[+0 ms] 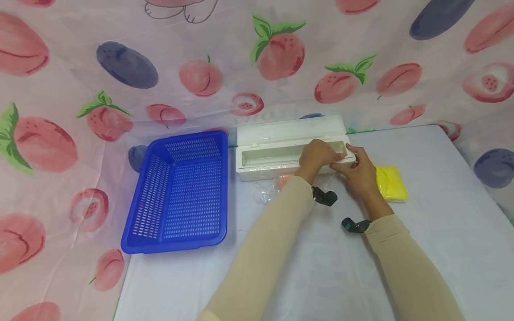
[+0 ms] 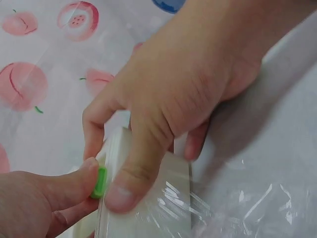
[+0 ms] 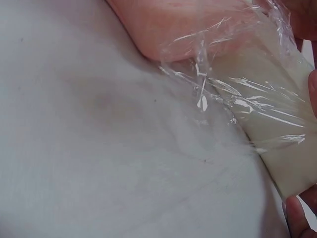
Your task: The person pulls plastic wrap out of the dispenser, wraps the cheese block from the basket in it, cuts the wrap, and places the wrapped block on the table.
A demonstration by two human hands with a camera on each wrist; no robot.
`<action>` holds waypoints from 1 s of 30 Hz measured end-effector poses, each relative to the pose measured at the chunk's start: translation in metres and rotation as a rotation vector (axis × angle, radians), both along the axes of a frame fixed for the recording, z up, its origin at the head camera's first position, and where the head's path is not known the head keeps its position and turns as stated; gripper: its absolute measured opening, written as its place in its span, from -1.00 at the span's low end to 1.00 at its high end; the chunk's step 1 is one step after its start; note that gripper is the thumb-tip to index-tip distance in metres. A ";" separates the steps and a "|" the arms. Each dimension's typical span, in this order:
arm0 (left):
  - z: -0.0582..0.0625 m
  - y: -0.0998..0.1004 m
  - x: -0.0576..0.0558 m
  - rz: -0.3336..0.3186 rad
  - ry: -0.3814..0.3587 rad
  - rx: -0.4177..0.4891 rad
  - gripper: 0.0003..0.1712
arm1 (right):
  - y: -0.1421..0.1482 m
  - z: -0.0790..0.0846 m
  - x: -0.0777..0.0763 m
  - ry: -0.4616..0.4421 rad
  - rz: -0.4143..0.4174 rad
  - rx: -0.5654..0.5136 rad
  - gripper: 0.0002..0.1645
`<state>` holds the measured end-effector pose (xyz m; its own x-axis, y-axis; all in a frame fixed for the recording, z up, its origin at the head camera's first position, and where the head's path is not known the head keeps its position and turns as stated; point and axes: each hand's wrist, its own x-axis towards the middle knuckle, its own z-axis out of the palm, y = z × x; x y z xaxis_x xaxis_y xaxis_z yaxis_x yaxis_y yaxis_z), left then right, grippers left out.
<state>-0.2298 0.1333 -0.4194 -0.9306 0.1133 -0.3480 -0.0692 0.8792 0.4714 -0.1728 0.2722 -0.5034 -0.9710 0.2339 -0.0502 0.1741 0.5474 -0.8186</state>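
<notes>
A long white cling film dispenser (image 1: 261, 173) lies at the back of the table with its clear lid (image 1: 291, 127) raised. My left hand (image 1: 319, 154) reaches to the right part of its open top. In the left wrist view, the thumb and fingers of that hand pinch a small green slide cutter (image 2: 100, 182) at the dispenser's edge. The right hand (image 1: 359, 171) grips the dispenser's right end, its thumb pressing on the front over the clear film (image 2: 173, 203). Film also hangs down the front, over a salmon-pink piece (image 3: 183, 34) on the table.
To the left stands a blue plastic basket (image 1: 174, 243) with perforated walls. A bright yellow packet (image 1: 391, 183) lies right of the right hand. Behind the table hangs a fruit-patterned cloth (image 1: 192, 35). White cloth covers the table (image 1: 313, 276).
</notes>
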 end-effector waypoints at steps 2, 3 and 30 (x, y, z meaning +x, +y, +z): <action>0.000 -0.004 -0.001 0.001 0.005 0.003 -0.56 | 0.000 0.000 0.000 0.008 -0.001 -0.011 0.06; 0.000 -0.005 -0.001 0.007 0.008 0.004 -0.56 | 0.000 0.001 0.000 0.011 -0.002 -0.016 0.06; -0.005 -0.034 -0.014 0.092 -0.041 0.056 -0.43 | -0.015 -0.001 -0.006 0.029 -0.020 0.005 0.00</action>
<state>-0.2434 0.0992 -0.4248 -0.9230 0.0479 -0.3818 -0.1692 0.8406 0.5146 -0.1783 0.2571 -0.5048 -0.9671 0.2535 -0.0208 0.1613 0.5478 -0.8209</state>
